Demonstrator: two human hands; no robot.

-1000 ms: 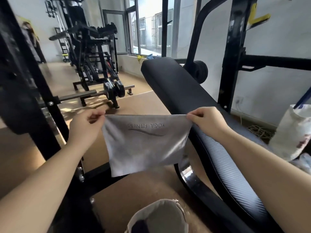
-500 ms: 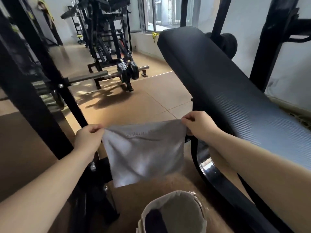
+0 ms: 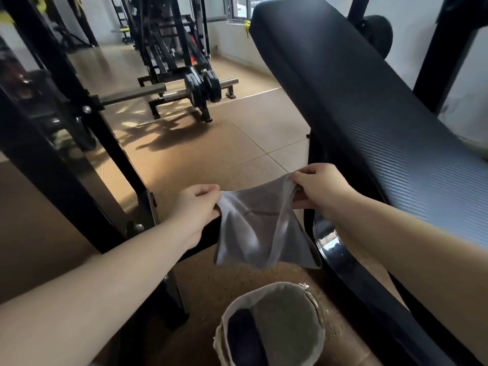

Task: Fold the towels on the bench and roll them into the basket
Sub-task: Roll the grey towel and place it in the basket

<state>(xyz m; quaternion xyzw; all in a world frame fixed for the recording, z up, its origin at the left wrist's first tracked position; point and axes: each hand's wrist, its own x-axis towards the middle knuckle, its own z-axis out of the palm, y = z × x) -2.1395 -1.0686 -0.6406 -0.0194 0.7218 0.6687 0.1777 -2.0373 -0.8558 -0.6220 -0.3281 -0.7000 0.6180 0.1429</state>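
My left hand [image 3: 196,207] and right hand [image 3: 320,188] had drawn closer than half a second before, each pinching a top corner of the grey towel [image 3: 261,228], which now sagged between them above the basket [image 3: 287,313]. The black padded table [image 3: 369,101] ran off to the right over the brown tiled floor [image 3: 250,133]

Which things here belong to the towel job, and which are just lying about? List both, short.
Job:
- grey towel, pinched by left hand and right hand
- bench
- basket on the floor, with a dark cloth inside

Lying about:
- barbell with weight plates
- black rack post
- gym machine at the back
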